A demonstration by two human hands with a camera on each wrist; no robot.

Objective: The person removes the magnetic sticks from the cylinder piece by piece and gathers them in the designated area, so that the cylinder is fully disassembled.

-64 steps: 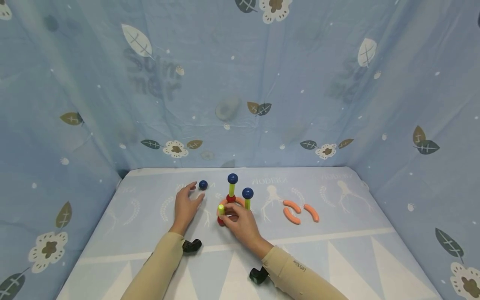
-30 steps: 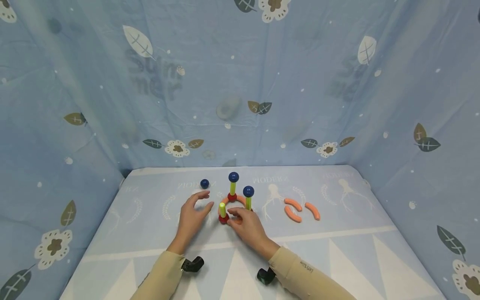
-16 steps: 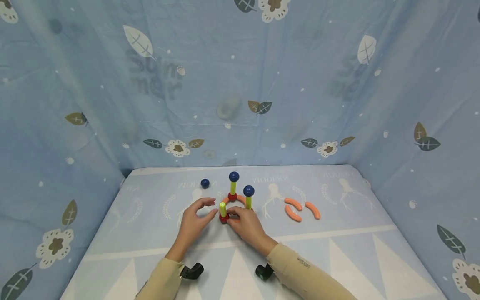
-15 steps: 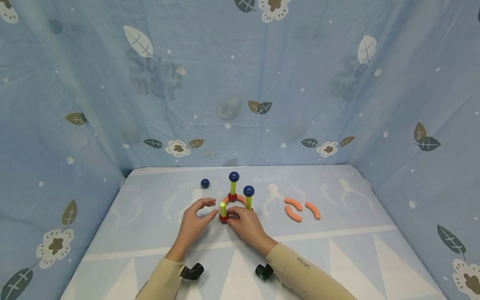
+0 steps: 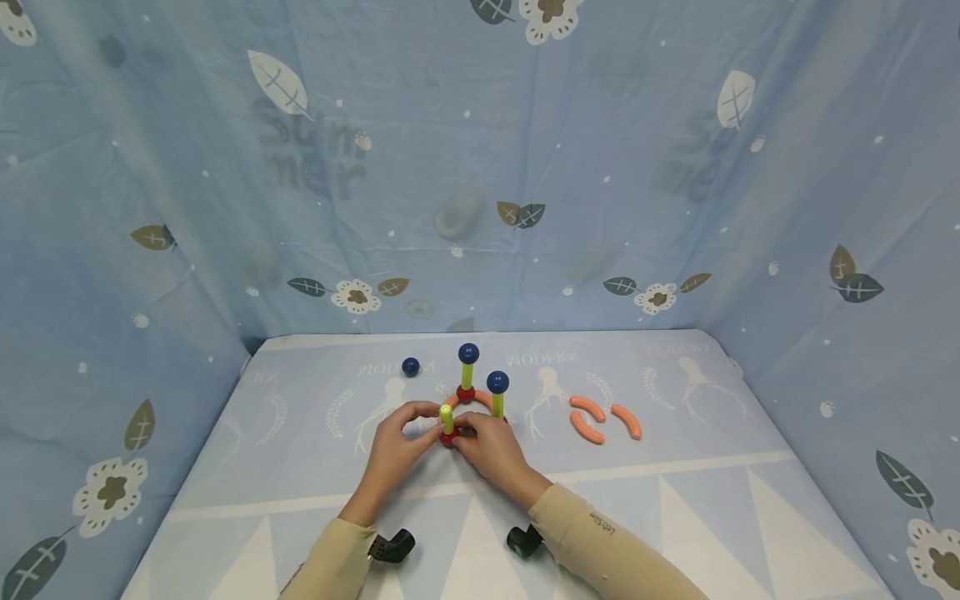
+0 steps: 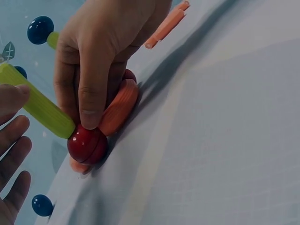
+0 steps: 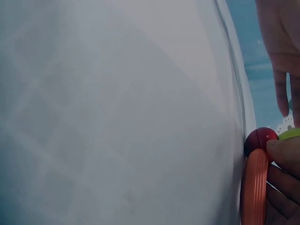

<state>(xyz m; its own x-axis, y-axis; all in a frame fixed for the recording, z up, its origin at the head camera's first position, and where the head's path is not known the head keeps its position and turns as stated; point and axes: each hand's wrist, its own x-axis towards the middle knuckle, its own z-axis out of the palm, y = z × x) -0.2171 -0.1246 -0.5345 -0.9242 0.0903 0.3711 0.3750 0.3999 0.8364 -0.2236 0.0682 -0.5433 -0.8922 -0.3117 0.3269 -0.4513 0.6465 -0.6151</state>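
Orange curved rods (image 5: 483, 399) and red balls (image 5: 466, 394) form a ring low on the table. Two upright yellow-green sticks on it carry blue balls (image 5: 497, 382). At the near corner a bare-topped yellow-green stick (image 6: 44, 105) rises from a red ball (image 6: 88, 146). My right hand (image 5: 493, 452) pinches that red ball, its thumb in front beside the orange rod (image 6: 121, 108). My left hand (image 5: 396, 450) is at the stick's left side, fingers mostly straight, one fingertip overlapping the stick in the left wrist view; firm contact is unclear.
A loose blue ball (image 5: 410, 367) lies at the back left. Three loose orange curved rods (image 5: 587, 427) lie to the right of the ring. Blue patterned cloth (image 5: 480, 167) walls off the back and sides. A black wrist device (image 5: 392, 547) sits under the left sleeve.
My left hand has moved from beside the loose blue ball rightward to the bare-topped stick. My right fingers have gone from that stick down to the red ball at its foot.
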